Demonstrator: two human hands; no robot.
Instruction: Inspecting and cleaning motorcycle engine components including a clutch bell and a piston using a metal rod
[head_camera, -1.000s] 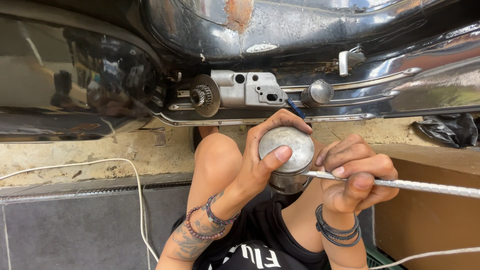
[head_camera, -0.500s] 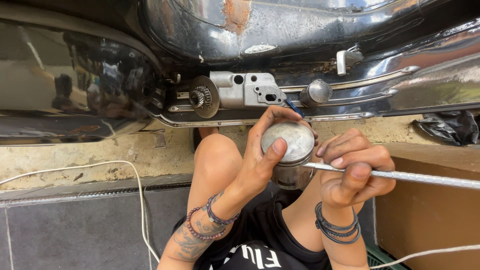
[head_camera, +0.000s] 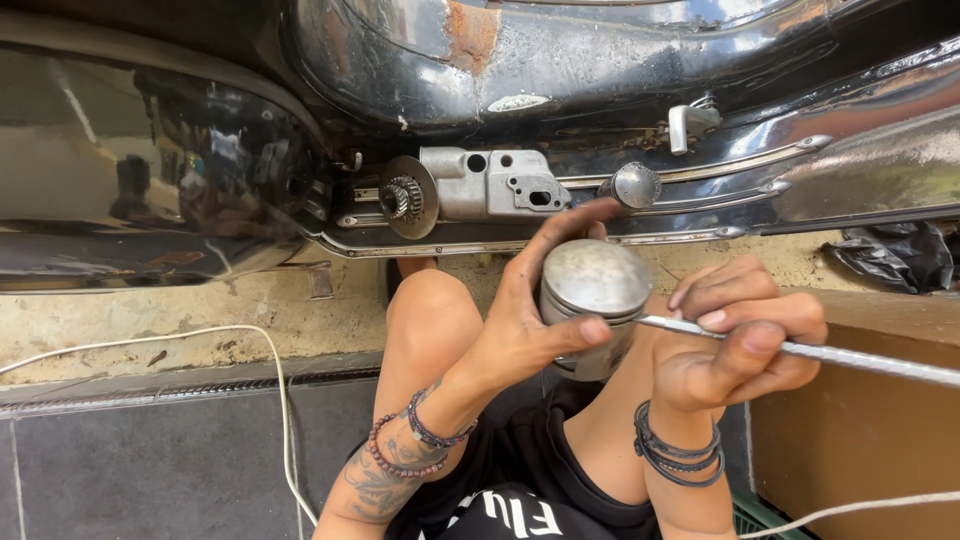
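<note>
My left hand (head_camera: 520, 320) grips a round grey metal piston (head_camera: 592, 290), thumb on its side and fingers curled over the top rim. My right hand (head_camera: 735, 340) is closed around a thin metal rod (head_camera: 860, 357), whose tip touches the piston's side near the ring groove. Both hands are above my bent knees (head_camera: 430, 320). Just beyond them lies a black scooter body (head_camera: 560, 80) on its side, with a grey metal bracket and small gear (head_camera: 470, 187) bolted to it.
A white cable (head_camera: 270, 370) runs across the sandy ground and grey tiles at left. A brown cardboard box (head_camera: 860, 440) stands at right, a black plastic bag (head_camera: 900, 255) beyond it. A chrome knob (head_camera: 635, 185) sticks out from the scooter trim.
The piston has turned slightly in my left hand and risen a little toward the scooter. The rod has stayed against its side.
</note>
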